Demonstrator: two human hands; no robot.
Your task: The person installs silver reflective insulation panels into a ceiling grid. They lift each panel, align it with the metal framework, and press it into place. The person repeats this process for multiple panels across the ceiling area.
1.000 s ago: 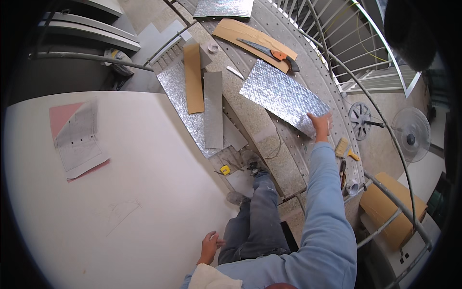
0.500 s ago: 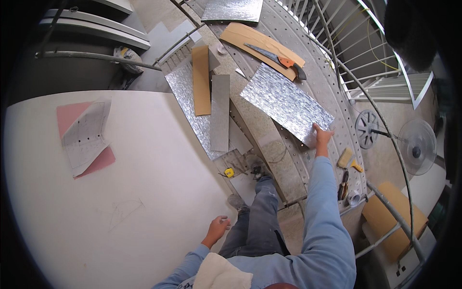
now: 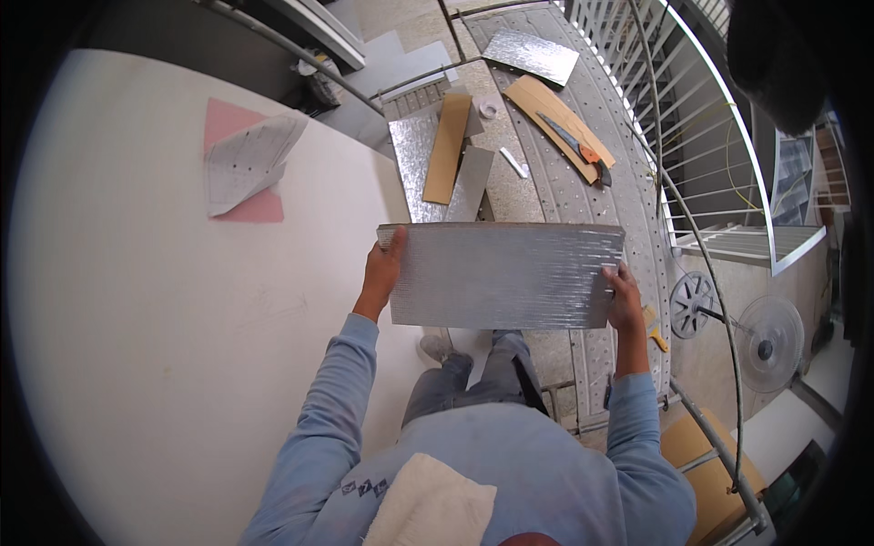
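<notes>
A rectangular foil-faced insulation board (image 3: 505, 278) is held up in front of my body, its shiny silver face toward me and its long side running left to right. My left hand (image 3: 381, 273) grips its left end, with the thumb on the foil. At the right end my right hand (image 3: 624, 296) is closed on the edge. Beyond it, a hand saw (image 3: 575, 146) with an orange and black handle lies on a tan board strip (image 3: 537, 114) on the metal platform.
More foil board (image 3: 533, 56) lies at the platform's far end. Offcuts, including a tan strip (image 3: 446, 150), and a tape roll (image 3: 489, 110) are ahead. A white wall (image 3: 137, 318) with pinned paper (image 3: 246, 162) stands left. On the right are a pipe rail (image 3: 706, 264), a brush (image 3: 656, 332) and a fan (image 3: 767, 346).
My right hand has lifted the foil board off the platform and brought it in front of me. My left hand, empty before, has taken its left end. The view has shifted.
</notes>
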